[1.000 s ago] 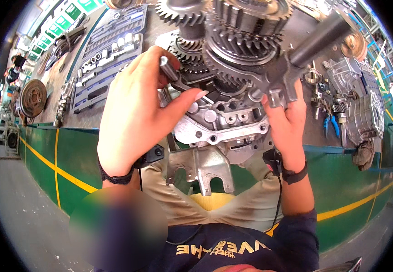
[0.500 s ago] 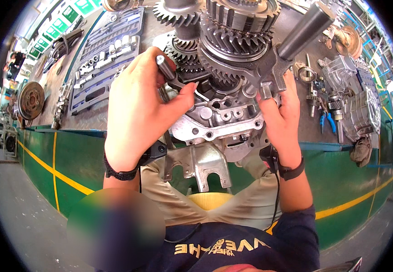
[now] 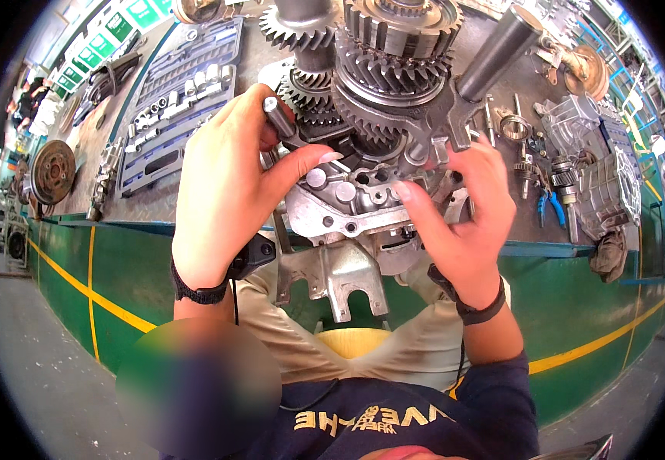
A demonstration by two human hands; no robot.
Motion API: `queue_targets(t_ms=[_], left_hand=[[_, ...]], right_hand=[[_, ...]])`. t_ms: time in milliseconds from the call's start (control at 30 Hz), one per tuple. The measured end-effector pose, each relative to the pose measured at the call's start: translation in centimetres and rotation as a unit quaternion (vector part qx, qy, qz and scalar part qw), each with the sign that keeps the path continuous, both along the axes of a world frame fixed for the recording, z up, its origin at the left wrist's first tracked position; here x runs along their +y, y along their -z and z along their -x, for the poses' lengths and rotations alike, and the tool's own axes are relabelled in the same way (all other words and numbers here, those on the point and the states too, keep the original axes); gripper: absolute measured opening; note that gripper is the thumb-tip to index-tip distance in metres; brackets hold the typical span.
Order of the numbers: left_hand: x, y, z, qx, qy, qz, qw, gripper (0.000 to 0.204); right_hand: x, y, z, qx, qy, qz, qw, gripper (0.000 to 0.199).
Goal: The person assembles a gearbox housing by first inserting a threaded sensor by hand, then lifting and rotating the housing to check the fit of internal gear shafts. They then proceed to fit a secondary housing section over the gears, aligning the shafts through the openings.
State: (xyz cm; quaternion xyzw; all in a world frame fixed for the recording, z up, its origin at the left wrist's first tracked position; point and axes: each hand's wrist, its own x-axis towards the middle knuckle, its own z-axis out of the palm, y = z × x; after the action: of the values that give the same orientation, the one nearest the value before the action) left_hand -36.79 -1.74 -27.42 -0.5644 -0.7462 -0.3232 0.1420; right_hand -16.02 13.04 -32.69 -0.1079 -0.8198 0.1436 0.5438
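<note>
A gear stack [image 3: 395, 73] stands on a silver gearbox housing [image 3: 325, 224] in front of me, with a second geared shaft [image 3: 299, 34] to its left. My left hand [image 3: 225, 184] is closed round a short steel rod [image 3: 277, 115] at the housing's left side; the thumb points inward over the housing, and the rod's lower end is partly hidden. At the right, a shift fork [image 3: 455, 115] with a thick, tilted rod [image 3: 501, 54] sits against the gears. My right hand [image 3: 470, 211] is just below the fork, fingers beside its lower end, thumb spread away near the housing's top.
A blue socket tray [image 3: 156, 165] and a rusty disc [image 3: 52, 171] lie on the bench at left. Right of the gears are blue-handled pliers [image 3: 553, 207], a small gear shaft [image 3: 566, 180] and a ribbed metal casing [image 3: 605, 195]. A forked metal bracket [image 3: 348, 280] juts toward my lap.
My right hand has loosened from the shift fork, and its thumb has swung left over the housing. The fork and its rod have shifted slightly left. My left hand is nearly still.
</note>
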Motion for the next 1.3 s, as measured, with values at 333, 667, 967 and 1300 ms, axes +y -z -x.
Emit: queue_targets(t_ms=[333,667,967,1300], left_hand=[[-0.1,0.2,-0.1,0.004,0.001,-0.014,1.0,0.078],[0.1,-0.1,-0.3,-0.007,-0.001,-0.014,1.0,0.078],[-0.2,0.2,0.2,-0.021,0.02,-0.014,0.999,0.057],[-0.1,0.5,0.6,-0.004,0.039,-0.047,0.998,0.06]], right_hand=[[-0.6,-1.0,0.6,-0.118,0.041,0.058,0.99,0.029],[0.2,-0.8,1.3,-0.073,0.021,0.014,0.997,0.026],[-0.4,-0.9,1.8,-0.055,0.015,0.032,0.998,0.023],[-0.3,-1.9,0.8,-0.079,0.013,-0.008,0.997,0.025]])
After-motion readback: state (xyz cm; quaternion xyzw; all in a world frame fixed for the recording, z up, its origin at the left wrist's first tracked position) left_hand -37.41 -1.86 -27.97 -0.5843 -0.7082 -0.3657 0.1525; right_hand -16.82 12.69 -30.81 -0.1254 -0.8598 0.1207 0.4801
